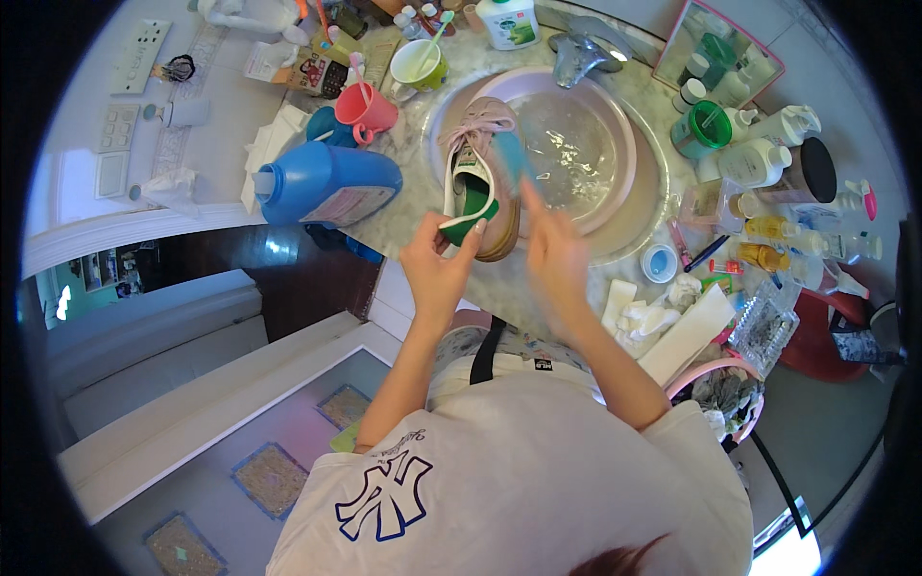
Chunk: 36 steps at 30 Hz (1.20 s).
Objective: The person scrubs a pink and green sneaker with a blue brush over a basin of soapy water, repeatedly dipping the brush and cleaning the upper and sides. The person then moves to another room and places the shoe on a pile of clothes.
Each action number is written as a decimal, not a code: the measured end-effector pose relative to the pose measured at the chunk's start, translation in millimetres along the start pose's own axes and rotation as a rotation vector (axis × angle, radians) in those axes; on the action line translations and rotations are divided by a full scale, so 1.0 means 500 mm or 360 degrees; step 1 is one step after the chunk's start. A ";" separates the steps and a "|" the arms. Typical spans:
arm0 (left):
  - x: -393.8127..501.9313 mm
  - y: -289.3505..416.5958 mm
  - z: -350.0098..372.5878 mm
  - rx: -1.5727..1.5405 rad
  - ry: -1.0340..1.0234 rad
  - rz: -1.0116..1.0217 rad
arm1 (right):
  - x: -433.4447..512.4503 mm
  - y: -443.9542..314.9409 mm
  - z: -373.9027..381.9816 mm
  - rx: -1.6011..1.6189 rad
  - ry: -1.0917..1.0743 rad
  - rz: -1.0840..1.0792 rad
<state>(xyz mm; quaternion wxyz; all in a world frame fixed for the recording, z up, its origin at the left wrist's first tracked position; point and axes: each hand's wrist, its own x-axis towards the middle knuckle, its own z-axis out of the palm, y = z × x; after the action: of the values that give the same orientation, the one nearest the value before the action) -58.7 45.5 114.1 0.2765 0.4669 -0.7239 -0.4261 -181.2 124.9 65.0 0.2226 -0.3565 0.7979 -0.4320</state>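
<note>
A pink lace-up shoe (506, 209) with a green lining is held at the heel collar by my left hand (441, 252), thumb outside and fingers curled at the rim. Its toe points away from me, over the near left rim of a pale pink basin (625, 144). Against the shoe's right side is a blue brush (510, 155), blurred as if in motion. My right hand (558, 263), also blurred, grips the brush with the index finger stretched along it. The basin stands in the washbowl and holds cloudy water (573, 151) with some bubbles.
Left of the shoe lies a large blue detergent bottle (331, 180), beside a pink cup (366, 111). A chrome faucet (580, 57) stands behind the basin. Several bottles (753, 162) crowd the right counter. Nearer me are a small open jar (659, 263) and crumpled tissues (645, 320).
</note>
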 end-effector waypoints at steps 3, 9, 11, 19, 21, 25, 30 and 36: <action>0.002 0.006 -0.009 -0.0046 -0.0075 -0.0014 | 0.005 0.004 0.001 -0.0090 0.0131 -0.0144; 0.001 0.003 -0.045 -0.0424 -0.0048 -0.0201 | -0.004 -0.004 -0.029 -0.0047 0.0054 -0.0241; -0.002 -0.001 -0.055 -0.0445 -0.0081 -0.0191 | -0.002 -0.004 -0.036 -0.0243 0.0180 -0.0279; -0.027 -0.008 -0.082 -0.0720 -0.0138 -0.0189 | -0.008 -0.034 -0.087 -0.0177 0.0177 -0.0445; -0.038 -0.012 -0.084 -0.0727 -0.0167 -0.0169 | 0.008 -0.029 -0.087 -0.0273 0.0183 -0.0415; -0.048 -0.023 -0.097 -0.0789 -0.0125 -0.0242 | 0.047 -0.015 -0.119 -0.0090 0.0629 -0.0278; -0.059 -0.033 -0.106 -0.0880 -0.0130 -0.0161 | -0.017 -0.041 -0.147 -0.0028 0.0531 -0.0481; -0.076 -0.025 -0.104 -0.0744 -0.0128 0.0060 | -0.025 -0.057 -0.101 -0.0006 0.0346 -0.0692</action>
<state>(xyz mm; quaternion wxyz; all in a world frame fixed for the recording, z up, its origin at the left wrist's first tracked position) 3.9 59.1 128.0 0.3561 0.3591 -0.6245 -0.5951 -195.9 150.5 116.1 0.0365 -0.4718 0.7224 -0.5042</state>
